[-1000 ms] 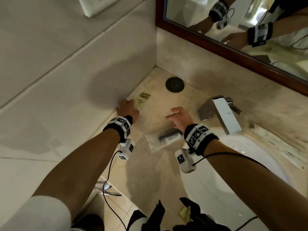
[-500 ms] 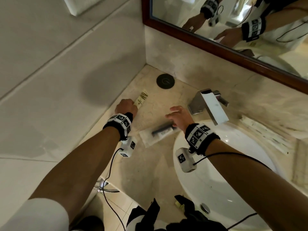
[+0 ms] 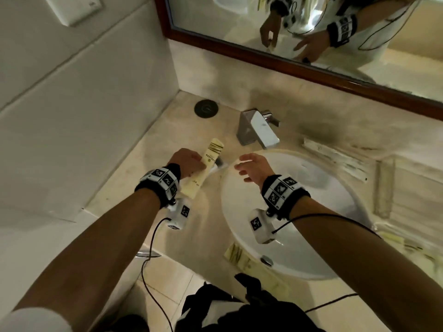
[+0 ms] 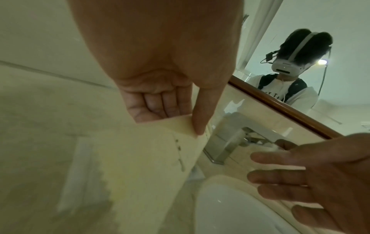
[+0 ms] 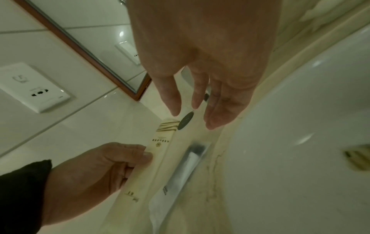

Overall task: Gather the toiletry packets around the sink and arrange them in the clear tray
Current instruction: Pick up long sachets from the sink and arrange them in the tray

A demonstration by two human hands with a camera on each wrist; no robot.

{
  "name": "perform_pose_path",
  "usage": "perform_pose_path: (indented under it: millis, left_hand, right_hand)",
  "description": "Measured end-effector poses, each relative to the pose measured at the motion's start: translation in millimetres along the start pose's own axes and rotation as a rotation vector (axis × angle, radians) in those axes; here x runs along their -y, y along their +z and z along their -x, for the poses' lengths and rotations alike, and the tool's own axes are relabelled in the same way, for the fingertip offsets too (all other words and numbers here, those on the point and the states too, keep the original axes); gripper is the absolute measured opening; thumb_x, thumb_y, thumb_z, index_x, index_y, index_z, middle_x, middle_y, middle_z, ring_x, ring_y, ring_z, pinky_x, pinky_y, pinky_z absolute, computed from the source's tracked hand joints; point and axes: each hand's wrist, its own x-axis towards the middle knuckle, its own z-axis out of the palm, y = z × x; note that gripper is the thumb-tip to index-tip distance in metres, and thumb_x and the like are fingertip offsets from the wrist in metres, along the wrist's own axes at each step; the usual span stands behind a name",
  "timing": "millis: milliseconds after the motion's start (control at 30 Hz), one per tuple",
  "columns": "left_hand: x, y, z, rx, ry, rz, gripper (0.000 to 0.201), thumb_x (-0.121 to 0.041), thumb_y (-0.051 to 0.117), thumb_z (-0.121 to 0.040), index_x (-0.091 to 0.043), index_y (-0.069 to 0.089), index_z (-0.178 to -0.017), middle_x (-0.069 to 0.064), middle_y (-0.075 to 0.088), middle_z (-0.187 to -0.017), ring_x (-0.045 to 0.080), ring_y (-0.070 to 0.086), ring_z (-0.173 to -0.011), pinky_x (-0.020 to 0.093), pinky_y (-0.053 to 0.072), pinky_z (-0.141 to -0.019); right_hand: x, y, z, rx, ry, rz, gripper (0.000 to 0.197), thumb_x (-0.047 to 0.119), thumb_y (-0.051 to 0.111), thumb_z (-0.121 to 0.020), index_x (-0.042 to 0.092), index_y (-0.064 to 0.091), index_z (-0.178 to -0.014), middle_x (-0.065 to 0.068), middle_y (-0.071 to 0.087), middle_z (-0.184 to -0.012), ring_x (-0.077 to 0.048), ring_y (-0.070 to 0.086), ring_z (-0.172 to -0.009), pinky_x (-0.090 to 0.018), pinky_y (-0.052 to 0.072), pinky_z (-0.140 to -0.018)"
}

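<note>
My left hand point(image 3: 190, 161) grips a long cream packet point(image 3: 211, 155) with gold stripes and holds it off the counter, left of the sink point(image 3: 311, 236). In the left wrist view my thumb and curled fingers point(image 4: 160, 107) pinch the packet point(image 4: 144, 158). My right hand point(image 3: 248, 167) hovers open over the sink's left rim, fingers spread, holding nothing. A clear packet point(image 5: 188, 161) with a dark item inside lies on the counter under the cream packet point(image 5: 160, 142), mostly hidden in the head view. More pale packets point(image 3: 335, 159) lie right of the tap.
A chrome tap point(image 3: 259, 128) stands behind the basin, and a black round disc point(image 3: 206, 109) sits in the counter's back corner. A striped packet point(image 3: 236, 254) lies on the sink's front rim. A blurred pale tray-like shape point(image 3: 407, 185) is at the right. The wall is close on the left.
My left hand has picked the cream packet up from beside the wall and carried it toward the sink. My right hand has left the clear packet and moved over the basin rim.
</note>
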Motion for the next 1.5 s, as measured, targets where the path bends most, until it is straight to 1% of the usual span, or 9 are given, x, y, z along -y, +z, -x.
perform_pose_path:
  millis: [100, 333, 500, 600, 767, 1033, 1133, 1367, 1500]
  left_hand:
    - [-13, 27, 14, 0.059, 0.003, -0.011, 0.026, -0.015, 0.074, -0.081, -0.006, 0.07, -0.106, 0.009, 0.066, -0.087, 0.022, 0.061, -0.072, 0.03, 0.052, -0.067]
    - [-43, 89, 28, 0.173, 0.031, -0.068, 0.033, -0.017, 0.069, -0.086, -0.008, 0.063, -0.117, 0.013, 0.067, -0.099, 0.027, 0.064, -0.085, 0.032, 0.053, -0.07]
    - [-49, 114, 25, 0.167, 0.015, -0.098, 0.033, -0.021, 0.069, -0.086, -0.009, 0.063, -0.116, 0.009, 0.064, -0.1, 0.022, 0.061, -0.082, 0.028, 0.049, -0.068]
    - [-52, 123, 24, 0.165, -0.006, -0.095, 0.026, -0.025, 0.069, -0.085, -0.015, 0.065, -0.109, 0.01, 0.067, -0.106, 0.022, 0.062, -0.082, 0.029, 0.049, -0.073]
    - [-52, 133, 19, 0.147, -0.031, -0.082, 0.016, -0.026, 0.07, -0.086, -0.017, 0.062, -0.097, 0.007, 0.062, -0.098, 0.021, 0.06, -0.079, 0.025, 0.046, -0.064]
    - [-36, 146, 8, 0.11, -0.127, -0.023, 0.015, -0.019, 0.07, -0.086, -0.013, 0.063, -0.097, 0.001, 0.059, -0.077, 0.012, 0.053, -0.061, 0.022, 0.039, -0.051]
    - [-30, 146, 5, 0.099, -0.138, -0.05, 0.016, -0.023, 0.071, -0.085, -0.015, 0.064, -0.097, -0.001, 0.061, -0.078, 0.01, 0.054, -0.063, 0.021, 0.039, -0.053]
    - [-38, 152, 0, 0.104, -0.141, -0.032, 0.011, -0.019, 0.068, -0.087, -0.015, 0.062, -0.095, -0.004, 0.057, -0.07, 0.01, 0.051, -0.056, 0.017, 0.037, -0.046]
    - [-41, 156, -4, 0.132, -0.129, -0.018, 0.011, -0.017, 0.068, -0.087, -0.012, 0.063, -0.095, -0.001, 0.058, -0.073, 0.012, 0.053, -0.06, 0.02, 0.038, -0.05]
  right_hand:
    - [-17, -29, 10, -0.039, 0.03, -0.033, 0.026, 0.005, 0.069, -0.081, 0.011, 0.06, -0.104, -0.005, 0.061, -0.082, -0.018, 0.056, -0.072, -0.028, 0.045, -0.06]
    - [-60, -100, 16, -0.177, 0.129, -0.061, 0.034, 0.004, 0.069, -0.084, 0.008, 0.06, -0.117, -0.01, 0.063, -0.094, -0.022, 0.059, -0.082, -0.029, 0.05, -0.062]
    - [-84, -131, 11, -0.212, 0.205, -0.022, 0.045, 0.008, 0.067, -0.087, 0.005, 0.055, -0.13, -0.01, 0.062, -0.101, -0.023, 0.061, -0.093, -0.035, 0.054, -0.076]
    - [-102, -138, -2, -0.233, 0.248, 0.042, 0.051, 0.014, 0.069, -0.085, 0.011, 0.052, -0.133, -0.012, 0.06, -0.123, -0.029, 0.061, -0.105, -0.041, 0.054, -0.09]
    - [-126, -136, -24, -0.19, 0.274, 0.222, 0.048, 0.018, 0.069, -0.084, 0.006, 0.056, -0.128, -0.015, 0.056, -0.13, -0.037, 0.057, -0.115, -0.049, 0.05, -0.097]
    - [-157, -130, -55, -0.121, 0.333, 0.239, 0.091, 0.013, 0.071, -0.084, 0.022, 0.013, -0.153, -0.014, 0.045, -0.14, -0.036, 0.054, -0.113, -0.046, 0.051, -0.091]
    - [-163, -130, -61, -0.113, 0.316, 0.274, 0.079, 0.018, 0.069, -0.085, 0.021, 0.023, -0.149, -0.007, 0.05, -0.133, -0.026, 0.053, -0.101, -0.037, 0.048, -0.085]
    - [-189, -131, -82, -0.089, 0.338, 0.47, 0.072, 0.051, 0.058, -0.081, 0.031, 0.034, -0.146, -0.006, 0.052, -0.139, -0.029, 0.056, -0.116, -0.039, 0.046, -0.099]
    - [-175, -134, -66, -0.065, 0.367, 0.58, 0.041, 0.044, 0.053, -0.09, 0.017, 0.056, -0.12, -0.01, 0.064, -0.114, -0.027, 0.059, -0.086, -0.031, 0.043, -0.073]
